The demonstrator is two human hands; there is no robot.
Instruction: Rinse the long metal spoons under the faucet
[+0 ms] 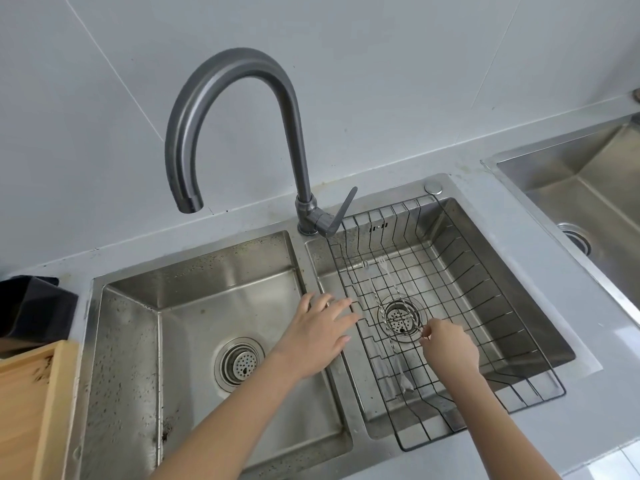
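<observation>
The left hand (320, 336) lies flat, fingers spread, empty, over the divider between two basins. The right hand (446, 344) pinches a long metal spoon (388, 315) in the wire rack (485, 341). One faucet (228, 129) arches beyond both hands, its spout over the left basin (214, 306).

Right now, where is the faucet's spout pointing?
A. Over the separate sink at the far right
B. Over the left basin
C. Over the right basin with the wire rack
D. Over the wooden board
B: the faucet curves leftward, so its spout opening hangs above the left basin, away from the wire rack where the right hand is pinching a thin metal utensil.
</observation>
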